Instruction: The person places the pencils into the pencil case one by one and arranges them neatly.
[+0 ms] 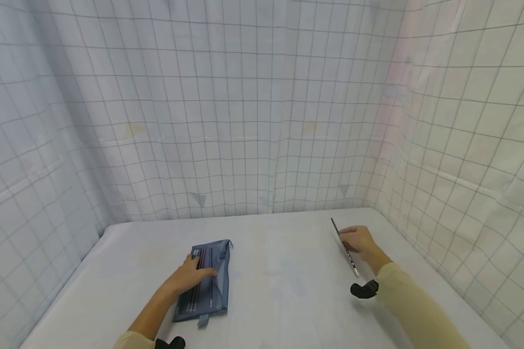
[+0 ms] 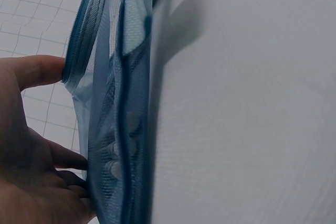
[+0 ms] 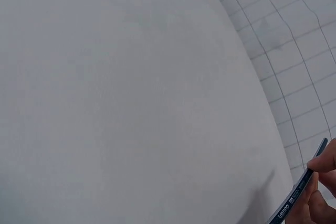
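Observation:
A blue mesh zip pencil case [image 1: 220, 293] lies on the left half of the white table. Several pencils [image 1: 188, 304] show side by side in it. My left hand [image 1: 187, 278] rests on the case with thumb and fingers spread. In the left wrist view, the thumb touches the zipper edge of the pouch [image 2: 139, 182], and the other fingers press lower down. To the right, my right hand [image 1: 357, 239] pinches a dark pencil [image 1: 350, 261] above the table. White lettering shows on this pencil [image 3: 296, 195] in the right wrist view.
White cloth with a dark grid [image 1: 253, 106] hangs behind the table and along both sides. A fabric tab [image 1: 203, 320] sticks out from the case's near edge. Black wrist devices [image 1: 364, 289] sit at both cuffs.

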Demonstrator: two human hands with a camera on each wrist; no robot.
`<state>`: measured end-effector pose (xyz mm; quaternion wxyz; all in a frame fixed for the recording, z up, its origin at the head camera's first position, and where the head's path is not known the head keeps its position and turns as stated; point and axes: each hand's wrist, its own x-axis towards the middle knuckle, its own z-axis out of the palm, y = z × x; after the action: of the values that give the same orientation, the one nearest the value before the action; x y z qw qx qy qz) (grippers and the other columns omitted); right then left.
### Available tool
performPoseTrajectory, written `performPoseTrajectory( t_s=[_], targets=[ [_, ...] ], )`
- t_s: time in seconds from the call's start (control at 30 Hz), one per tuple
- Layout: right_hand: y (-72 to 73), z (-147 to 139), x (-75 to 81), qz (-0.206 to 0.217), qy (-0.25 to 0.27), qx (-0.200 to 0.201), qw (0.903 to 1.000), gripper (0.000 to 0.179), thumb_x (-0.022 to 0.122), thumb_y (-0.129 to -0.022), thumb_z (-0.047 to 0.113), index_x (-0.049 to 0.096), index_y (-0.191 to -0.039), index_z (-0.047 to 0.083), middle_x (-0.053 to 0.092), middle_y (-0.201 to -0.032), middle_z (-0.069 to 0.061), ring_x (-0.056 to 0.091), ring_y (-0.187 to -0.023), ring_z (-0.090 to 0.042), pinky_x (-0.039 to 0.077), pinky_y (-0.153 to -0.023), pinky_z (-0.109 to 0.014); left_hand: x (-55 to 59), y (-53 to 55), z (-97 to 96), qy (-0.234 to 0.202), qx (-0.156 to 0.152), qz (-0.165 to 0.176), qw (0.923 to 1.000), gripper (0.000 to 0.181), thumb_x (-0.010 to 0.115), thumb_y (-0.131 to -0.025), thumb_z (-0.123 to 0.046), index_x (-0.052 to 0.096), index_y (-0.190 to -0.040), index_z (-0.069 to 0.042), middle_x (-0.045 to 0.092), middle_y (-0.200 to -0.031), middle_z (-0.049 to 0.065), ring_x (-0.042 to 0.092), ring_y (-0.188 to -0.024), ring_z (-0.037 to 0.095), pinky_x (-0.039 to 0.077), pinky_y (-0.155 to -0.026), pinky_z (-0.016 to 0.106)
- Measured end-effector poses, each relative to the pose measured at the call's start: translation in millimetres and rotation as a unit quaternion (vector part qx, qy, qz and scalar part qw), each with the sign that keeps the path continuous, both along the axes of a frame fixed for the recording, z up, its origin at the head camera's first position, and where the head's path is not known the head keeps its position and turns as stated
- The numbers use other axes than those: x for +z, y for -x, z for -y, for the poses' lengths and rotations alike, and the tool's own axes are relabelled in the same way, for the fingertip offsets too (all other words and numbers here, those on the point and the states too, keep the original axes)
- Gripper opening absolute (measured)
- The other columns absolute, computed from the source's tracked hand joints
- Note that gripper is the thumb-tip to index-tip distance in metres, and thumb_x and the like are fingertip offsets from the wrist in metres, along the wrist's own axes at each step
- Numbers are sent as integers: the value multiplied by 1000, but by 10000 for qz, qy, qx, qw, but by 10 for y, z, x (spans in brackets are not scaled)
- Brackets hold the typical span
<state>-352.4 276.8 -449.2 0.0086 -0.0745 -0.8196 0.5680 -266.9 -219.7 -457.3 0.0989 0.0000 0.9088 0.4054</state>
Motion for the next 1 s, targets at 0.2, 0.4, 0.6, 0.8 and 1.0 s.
performPoseTrajectory(
  t_s=[0.2, 0.4, 0.6, 0.8, 1.0],
  targets=[
    [-42, 209, -26, 215, 503, -100, 9985, 31, 67, -95, 0, 64, -123, -12, 68, -102, -14, 61, -86, -20, 56, -72, -30, -22, -10, -26, 5, -39, -6, 10000, 101, 67, -92, -48, 22, -153, 20, -1, -159, 44, 7, -145, 64, 15, -113, 74],
    [-18, 422, -90, 366, 1039, -214, 9937, 32, 67, -91, -5, 64, -122, -12, 66, -99, -12, 61, -84, -19, 56, -71, -29, -34, -25, -31, 17, 63, -12, 10000, 102, 68, -91, -48, 23, -153, 20, -1, -159, 44, 7, -144, 64, 15, -113, 74],
    [2, 650, -71, 390, 1347, -188, 9899, 35, 66, -88, -9, 63, -122, -14, 65, -96, -11, 60, -80, -18, 55, -68, -27, -1, -14, -18, 5, 20, -91, 10000, 102, 68, -91, -47, 22, -154, 19, -1, -160, 44, 6, -144, 64, 15, -113, 75],
    [-11, 922, -81, 528, 1298, -76, 9901, 29, 67, -89, -6, 66, -118, -11, 64, -95, -12, 59, -81, -20, 55, -67, -27, 6, -18, -35, 10, 64, -90, 9999, 100, 67, -92, -46, 23, -154, 19, 1, -160, 44, 7, -145, 63, 14, -114, 74],
    [-14, 1220, -96, 503, 1321, 139, 9899, 26, 68, -90, -4, 67, -116, -10, 65, -98, -12, 61, -84, -20, 56, -68, -27, 6, -38, -11, -33, 76, -89, 9999, 100, 67, -92, -46, 23, -154, 19, 0, -160, 44, 7, -145, 63, 14, -114, 74]
  ],
)
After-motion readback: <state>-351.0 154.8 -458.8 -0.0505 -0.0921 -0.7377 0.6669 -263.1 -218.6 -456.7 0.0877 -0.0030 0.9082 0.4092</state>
